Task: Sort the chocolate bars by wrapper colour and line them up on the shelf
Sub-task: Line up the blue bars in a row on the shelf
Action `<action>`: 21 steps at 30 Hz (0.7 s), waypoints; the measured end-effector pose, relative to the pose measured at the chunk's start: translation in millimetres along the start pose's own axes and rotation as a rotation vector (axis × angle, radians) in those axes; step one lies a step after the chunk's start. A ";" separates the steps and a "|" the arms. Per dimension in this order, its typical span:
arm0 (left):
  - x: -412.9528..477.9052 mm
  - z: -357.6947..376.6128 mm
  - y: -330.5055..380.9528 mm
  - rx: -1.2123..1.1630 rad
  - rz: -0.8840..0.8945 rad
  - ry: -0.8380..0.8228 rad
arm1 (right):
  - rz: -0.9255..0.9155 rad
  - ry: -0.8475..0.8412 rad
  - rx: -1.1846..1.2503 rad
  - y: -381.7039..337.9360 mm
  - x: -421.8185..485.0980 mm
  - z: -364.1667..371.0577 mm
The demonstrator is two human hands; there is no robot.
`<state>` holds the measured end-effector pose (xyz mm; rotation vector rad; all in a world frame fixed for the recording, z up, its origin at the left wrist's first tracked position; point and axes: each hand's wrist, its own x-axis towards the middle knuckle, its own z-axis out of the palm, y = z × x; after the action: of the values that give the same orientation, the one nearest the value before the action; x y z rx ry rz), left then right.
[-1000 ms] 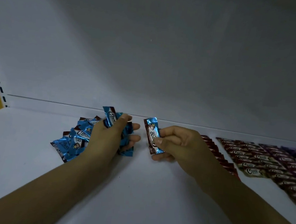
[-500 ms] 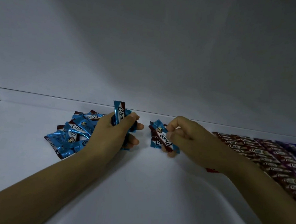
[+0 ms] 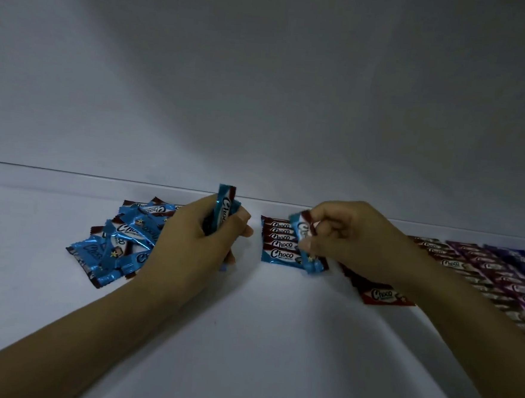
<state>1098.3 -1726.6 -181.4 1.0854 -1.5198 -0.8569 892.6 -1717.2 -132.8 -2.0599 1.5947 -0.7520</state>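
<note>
White shelf (image 3: 260, 338) carries a short row of blue bars (image 3: 278, 246) lying crosswise, and the blue bar (image 3: 312, 260) hangs steeply tilted over the row's near right end. The right hand (image 3: 354, 239) pinches its upper part in curled fingers (image 3: 321, 224), so I judge it needs turning level. The left hand (image 3: 195, 247), just left of the row, grips a bunch of blue bars (image 3: 223, 208) upright.

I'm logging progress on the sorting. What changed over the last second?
The right hand brought its blue bar from between the hands over to the blue row. The bar now sits tilted over the row's right side, still pinched, not let go. Unchanged: the left hand grips a bunch of blue bars, and the loose blue pile lies to its left.
</note>
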 end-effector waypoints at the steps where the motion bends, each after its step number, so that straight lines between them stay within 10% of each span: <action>1: -2.0 -0.2 -0.5 0.081 0.069 -0.015 | -0.019 -0.032 -0.052 1.4 -0.7 2.1; 13: -10.7 -1.4 -2.9 0.819 0.453 -0.213 | -0.196 0.087 -0.399 11.8 -0.9 27.8; 21: -3.4 -2.4 -5.1 0.836 0.444 -0.430 | -0.171 0.118 -0.439 11.8 2.1 29.2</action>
<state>1101.9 -1725.1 -186.7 1.0858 -2.4818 -0.1113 903.2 -1722.0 -162.1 -2.5298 1.7906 -0.6308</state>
